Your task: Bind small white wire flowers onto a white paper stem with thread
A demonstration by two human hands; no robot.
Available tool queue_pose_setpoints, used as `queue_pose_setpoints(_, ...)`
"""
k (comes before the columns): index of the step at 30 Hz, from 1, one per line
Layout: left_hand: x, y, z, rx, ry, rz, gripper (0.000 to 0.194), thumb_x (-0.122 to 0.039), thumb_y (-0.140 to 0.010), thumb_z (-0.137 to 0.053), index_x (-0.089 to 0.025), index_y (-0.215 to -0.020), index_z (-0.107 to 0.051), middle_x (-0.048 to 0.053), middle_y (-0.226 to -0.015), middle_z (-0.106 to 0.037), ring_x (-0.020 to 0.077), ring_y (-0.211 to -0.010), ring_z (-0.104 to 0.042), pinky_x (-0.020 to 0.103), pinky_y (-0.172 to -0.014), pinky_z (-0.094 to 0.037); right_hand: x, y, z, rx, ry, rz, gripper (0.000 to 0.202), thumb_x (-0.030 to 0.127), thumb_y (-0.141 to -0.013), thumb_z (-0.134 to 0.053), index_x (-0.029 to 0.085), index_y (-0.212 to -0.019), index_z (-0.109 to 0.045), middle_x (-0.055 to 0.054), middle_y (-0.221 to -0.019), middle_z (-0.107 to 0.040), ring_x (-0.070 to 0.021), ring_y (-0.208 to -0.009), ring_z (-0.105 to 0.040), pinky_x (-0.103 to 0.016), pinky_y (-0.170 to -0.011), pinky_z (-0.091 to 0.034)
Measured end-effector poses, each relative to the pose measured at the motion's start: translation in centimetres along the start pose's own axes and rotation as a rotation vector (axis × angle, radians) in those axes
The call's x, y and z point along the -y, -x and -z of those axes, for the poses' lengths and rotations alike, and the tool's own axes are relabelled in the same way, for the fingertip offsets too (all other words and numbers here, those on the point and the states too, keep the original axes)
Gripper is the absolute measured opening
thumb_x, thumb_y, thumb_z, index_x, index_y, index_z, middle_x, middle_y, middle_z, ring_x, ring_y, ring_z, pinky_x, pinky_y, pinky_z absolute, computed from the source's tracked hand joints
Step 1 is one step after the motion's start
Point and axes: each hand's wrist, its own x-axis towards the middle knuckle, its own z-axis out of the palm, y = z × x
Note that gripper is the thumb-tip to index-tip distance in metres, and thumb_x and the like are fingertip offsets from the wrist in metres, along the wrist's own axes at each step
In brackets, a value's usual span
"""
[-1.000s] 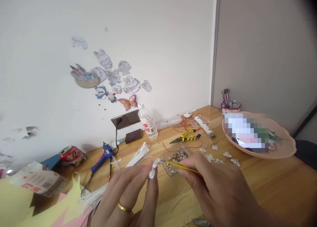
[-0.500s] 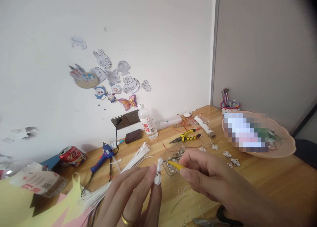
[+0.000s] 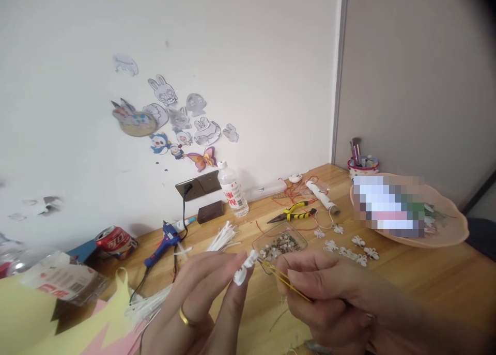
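Between the thumb and fingers of my left hand [image 3: 205, 298] is a small white knotted cord piece [image 3: 245, 268]. My right hand [image 3: 329, 293] is closed on yellow tweezers [image 3: 289, 281], whose tips are at the right end of the white piece. Whether the tips touch it is too small to tell. Just behind the hands sits a clear tray [image 3: 301, 233] of small beads. Several white knotted pieces [image 3: 358, 240] lie on the table to the right. A bundle of white cords [image 3: 225, 236] lies behind my left hand.
Black and yellow pliers [image 3: 292, 213], a water bottle [image 3: 233, 192] and a cord roll [image 3: 322, 196] are at the back. On the left are a blue glue gun [image 3: 163, 245], a red can [image 3: 116, 242] and coloured paper [image 3: 83, 332]. A pink dish [image 3: 451, 231] stands at the right.
My right hand has turned, so the tweezers show edge-on and slope down to the right. My left hand has tilted the white piece. More of the bead tray and loose knotted pieces shows.
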Motion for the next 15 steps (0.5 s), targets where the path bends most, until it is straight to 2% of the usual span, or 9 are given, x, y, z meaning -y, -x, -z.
queue_pose_setpoints(5, -0.2, -0.1, -0.3, -0.075, 0.007, 0.065, 0.018, -0.008, -0.064, -0.065, -0.024, -0.072, -0.066, -0.003, -0.072, -0.064, 0.0134, -0.065, -0.057, 0.025, -0.058, -0.048, -0.1, -0.1, 0.3, 0.117, -0.143, -0.067, 0.011, 0.024, -0.089, -0.039, 0.017, -0.083, -0.044, 0.010, -0.046, -0.023, 0.0000, -0.032, -0.009, -0.009, -0.028, -0.010)
queue_pose_setpoints(12, 0.2, -0.2, 0.0, 0.007, 0.092, 0.016, 0.020, -0.008, -0.066, -0.063, -0.025, -0.074, -0.066, -0.003, -0.070, -0.063, 0.0126, -0.062, -0.057, 0.024, -0.055, -0.048, -0.8, -0.8, 1.1, 0.342, -0.234, -0.048, 0.016, 0.029, -0.088, -0.041, 0.014, -0.086, -0.046, 0.011, -0.046, -0.025, -0.0004, -0.029, -0.009, -0.008, -0.024, -0.011)
queue_pose_setpoints(15, 0.1, -0.3, 0.1, 0.032, 0.081, 0.010, 0.018, -0.008, -0.066, -0.062, -0.024, -0.074, -0.066, -0.003, -0.072, -0.063, 0.0127, -0.063, -0.057, 0.025, -0.056, -0.048, -0.9, -0.9, 1.1, 0.384, -0.243, -0.039, 0.018, 0.030, -0.088, -0.040, 0.013, -0.086, -0.046, 0.011, -0.046, -0.026, -0.0005, -0.028, -0.010, -0.008, -0.022, -0.010)
